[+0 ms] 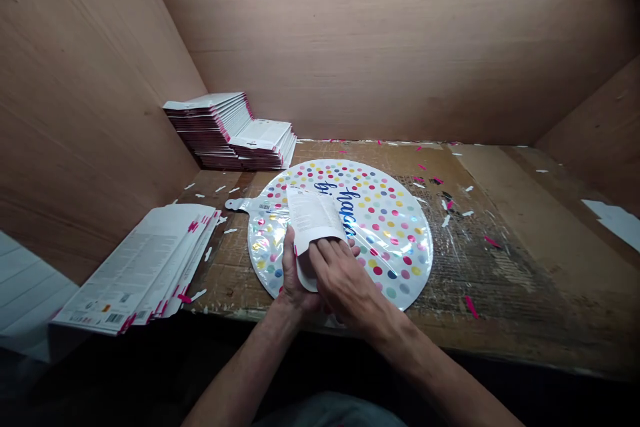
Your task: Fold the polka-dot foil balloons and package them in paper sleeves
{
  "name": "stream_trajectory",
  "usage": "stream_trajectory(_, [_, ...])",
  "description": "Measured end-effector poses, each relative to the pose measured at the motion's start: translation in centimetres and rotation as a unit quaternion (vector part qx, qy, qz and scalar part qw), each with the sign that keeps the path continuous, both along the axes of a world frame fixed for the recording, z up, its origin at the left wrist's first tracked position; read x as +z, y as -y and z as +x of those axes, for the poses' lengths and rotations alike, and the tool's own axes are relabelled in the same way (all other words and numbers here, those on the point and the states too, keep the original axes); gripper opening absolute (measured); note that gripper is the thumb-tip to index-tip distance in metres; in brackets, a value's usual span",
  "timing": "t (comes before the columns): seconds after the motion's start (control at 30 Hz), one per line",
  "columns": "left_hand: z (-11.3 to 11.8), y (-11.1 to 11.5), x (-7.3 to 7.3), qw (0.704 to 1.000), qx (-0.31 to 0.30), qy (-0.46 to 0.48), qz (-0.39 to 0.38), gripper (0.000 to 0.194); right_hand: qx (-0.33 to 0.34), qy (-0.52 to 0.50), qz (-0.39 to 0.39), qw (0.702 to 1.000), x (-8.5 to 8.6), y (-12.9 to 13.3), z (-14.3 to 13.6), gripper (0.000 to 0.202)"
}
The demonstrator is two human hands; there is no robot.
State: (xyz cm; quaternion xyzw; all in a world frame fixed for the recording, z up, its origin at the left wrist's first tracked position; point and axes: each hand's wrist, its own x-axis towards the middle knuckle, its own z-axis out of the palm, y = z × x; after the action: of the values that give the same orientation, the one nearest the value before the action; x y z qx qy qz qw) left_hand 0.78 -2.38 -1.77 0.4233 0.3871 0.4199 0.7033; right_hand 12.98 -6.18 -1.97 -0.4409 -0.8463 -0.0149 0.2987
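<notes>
Head view: two hands at a white printed sleeve [313,213] in the centre of the frame, over a flat dotted foil balloon [400,240].
The left hand [296,283], just below centre, is closed around the sleeve's near end, thumb along its left edge; the right hand [345,277], beside it, has its curled fingers in the sleeve's bowed-open mouth, and whether they grip anything inside cannot be told. The balloon lies across the middle of the frame on a worn cardboard surface [510,213], its tail [237,205] pointing left. A fan of printed sleeves [135,260] fills the lower left, a taller stack [200,130] stands at upper left, and pink and white scraps [471,307] dot the cardboard.
</notes>
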Motion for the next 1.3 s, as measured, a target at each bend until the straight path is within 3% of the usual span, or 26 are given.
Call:
stream_trajectory(0.07, [-2.2, -0.2, 0.5, 0.996, -0.021, -0.089, -0.006, 0.097, 0.023, 0.032, 0.023, 0.999, -0.7, 1.6, 0.9, 0.041])
stream_trajectory(0.13, [-4.0, -0.4, 1.0, 0.964, -0.032, -0.264, -0.002, 0.076, 0.006, 0.034, 0.038, 0.999, -2.0, 3.4, 2.0, 0.039])
stream_trajectory(0.17, [-4.6, -0.5, 1.2, 0.927, -0.009, -0.374, 0.026, 0.066, -0.005, 0.037, 0.042, 0.998, -2.7, 4.2, 2.6, 0.038])
stream_trajectory(0.23, [-4.6, -0.8, 1.4, 0.818, 0.067, -0.553, 0.143, 0.051, -0.002, 0.04, 0.041, 0.998, -3.5, 5.4, 3.7, 0.034])
stream_trajectory(0.3, [-3.4, -1.2, 1.1, 0.732, 0.095, -0.601, 0.306, 0.035, 0.014, 0.025, 0.043, 0.999, -3.5, 6.0, 4.6, 0.029])
stream_trajectory(0.37, [-1.6, -1.4, 0.1, 0.699, 0.02, -0.564, 0.439, 0.026, -0.002, 0.0, 0.054, 0.999, -2.9, 6.1, 5.5, 0.024])
stream_trajectory(0.43, [0.0, -1.2, -1.1, 0.686, -0.063, -0.524, 0.501, 0.03, -0.041, 0.0, 0.059, 0.997, -2.2, 5.9, 6.3, 0.021])
stream_trajectory(0.5, [1.1, -0.7, -2.1, 0.687, -0.099, -0.51, 0.507, 0.033, -0.069, 0.026, 0.046, 0.996, -1.8, 5.6, 7.1, 0.019])
stream_trajectory(0.7, [1.3, 0.0, -2.4, 0.697, -0.149, -0.487, 0.505, 0.042, -0.013, 0.086, -0.002, 0.996, -2.0, 5.4, 8.4, 0.018])
stream_trajectory(0.83, [1.2, -0.4, -2.1, 0.695, -0.163, -0.481, 0.509, 0.042, 0.01, 0.127, 0.004, 0.992, -1.9, 5.2, 8.5, 0.021])
stream_trajectory(1.1, [1.1, -1.1, -2.9, 0.678, -0.16, -0.477, 0.536, 0.041, -0.011, 0.213, 0.033, 0.977, -1.7, 3.2, 7.0, 0.024])
stream_trajectory(1.2, [1.1, -1.4, -2.9, 0.665, -0.168, -0.47, 0.556, 0.042, 0.001, 0.25, -0.002, 0.968, -0.9, 4.6, 7.9, 0.026])
stream_trajectory(1.3, [1.2, -1.9, -2.9, 0.659, -0.177, -0.461, 0.567, 0.044, 0.053, 0.212, -0.083, 0.972, -0.3, 7.8, 10.0, 0.031])
